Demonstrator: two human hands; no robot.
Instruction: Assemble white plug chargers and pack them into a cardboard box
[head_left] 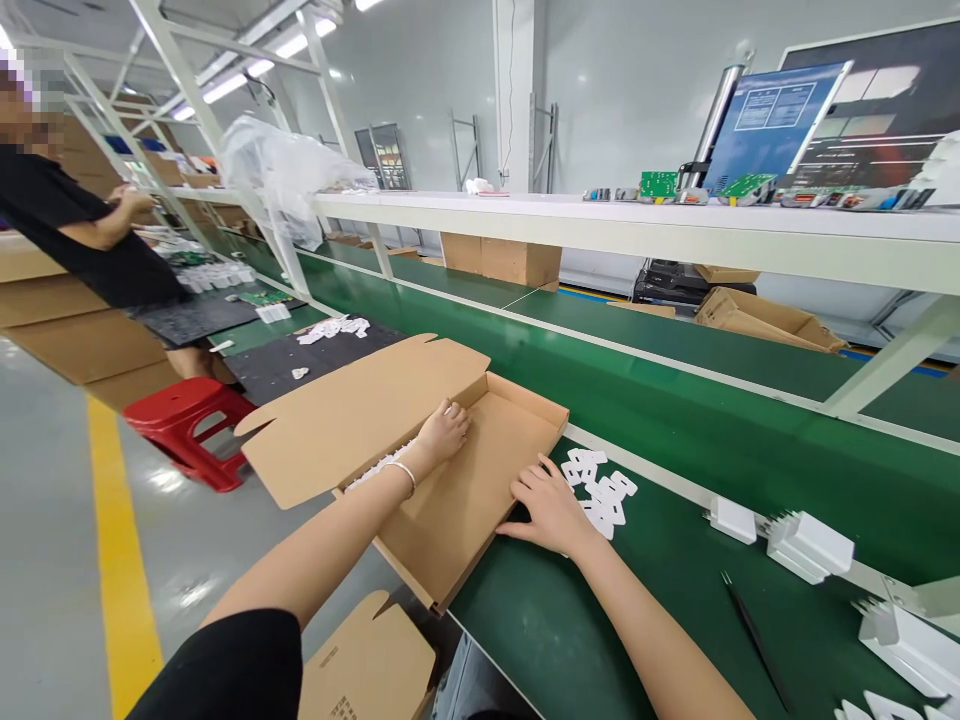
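An open cardboard box lies at a slant over the green bench's edge, its lid folded back to the left. A row of white pieces runs along the wall on the lid side. My left hand, with a white bracelet on the wrist, is inside the box at the end of that row. Its fingers are curled closed, and whatever they hold is hidden. Against the box's right wall rests my right hand, fingers apart and thumb spread. Just beyond it lie loose flat white plastic pieces.
White plastic housings and black tweezers lie on the bench at right. A red stool stands on the floor at left, near a co-worker. Above the bench runs a white shelf. Another carton sits below.
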